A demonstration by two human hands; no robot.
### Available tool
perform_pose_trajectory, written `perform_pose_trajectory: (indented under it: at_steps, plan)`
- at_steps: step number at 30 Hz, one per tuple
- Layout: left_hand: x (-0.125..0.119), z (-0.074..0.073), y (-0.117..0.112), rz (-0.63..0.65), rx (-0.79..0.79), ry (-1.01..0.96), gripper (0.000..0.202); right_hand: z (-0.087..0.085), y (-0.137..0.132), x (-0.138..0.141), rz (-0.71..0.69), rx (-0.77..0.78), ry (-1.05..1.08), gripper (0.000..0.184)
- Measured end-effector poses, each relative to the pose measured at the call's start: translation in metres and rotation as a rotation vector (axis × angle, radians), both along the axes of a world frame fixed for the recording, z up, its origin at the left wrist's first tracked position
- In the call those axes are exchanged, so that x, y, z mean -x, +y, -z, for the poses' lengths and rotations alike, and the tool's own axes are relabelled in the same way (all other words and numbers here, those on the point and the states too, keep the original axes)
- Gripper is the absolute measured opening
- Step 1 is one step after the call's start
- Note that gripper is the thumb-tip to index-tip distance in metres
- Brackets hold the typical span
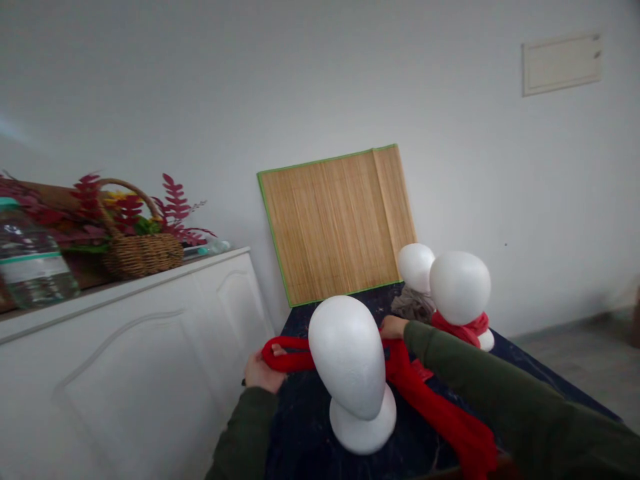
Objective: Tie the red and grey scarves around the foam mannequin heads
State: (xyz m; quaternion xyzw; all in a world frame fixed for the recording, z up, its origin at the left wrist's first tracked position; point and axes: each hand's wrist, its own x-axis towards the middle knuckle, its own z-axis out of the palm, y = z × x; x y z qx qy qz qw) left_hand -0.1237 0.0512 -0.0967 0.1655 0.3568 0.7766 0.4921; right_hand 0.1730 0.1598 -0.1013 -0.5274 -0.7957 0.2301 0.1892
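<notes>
A white foam mannequin head [345, 357] stands on the dark table in front of me. Behind it runs a red scarf [435, 410], partly hidden by the head. My left hand [264, 370] grips a looped end of the scarf to the left of the head. On the other side, my right hand [394, 327] holds the scarf close to the head, its fingers partly hidden. From there the scarf's long part trails over the table toward the front right, under my right sleeve.
Two more mannequin heads stand at the back right, one [460, 287] with a red scarf [463, 328], the other [416, 267] with a grey-brown one [413, 303]. A bamboo mat [337, 227] leans on the wall. On a white cabinet [150, 360] sit a flower basket [145, 253] and a bottle [35, 260].
</notes>
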Motion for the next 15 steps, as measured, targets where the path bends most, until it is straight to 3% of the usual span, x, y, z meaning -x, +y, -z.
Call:
perform_pose_trajectory:
  at_steps: [3, 5, 7, 9, 13, 15]
  plan:
    - [-0.008, 0.055, -0.038, 0.083, 0.108, -0.036, 0.027, 0.06, -0.024, -0.02, -0.055, 0.078, -0.084, 0.016]
    - [-0.015, 0.087, -0.056, 0.209, 0.168, 0.022, 0.02, 0.09, -0.041, -0.033, -0.068, -0.017, -0.108, 0.033]
    - [-0.025, 0.11, -0.064, 0.359, 0.193, 0.165, 0.01, 0.11, -0.054, -0.041, -0.077, -0.204, -0.133, 0.035]
    - [-0.036, 0.123, -0.064, 0.5, 0.213, 0.332, 0.012, 0.118, -0.062, -0.045, -0.064, -0.257, -0.077, 0.024]
    - [-0.06, 0.127, -0.06, 0.78, 0.335, 0.56, 0.038, 0.111, -0.071, -0.039, 0.01, 0.079, 0.17, 0.015]
    - [-0.072, 0.125, -0.059, 0.883, 0.385, 0.625, 0.044, 0.106, -0.08, -0.029, 0.0, 0.203, 0.231, 0.02]
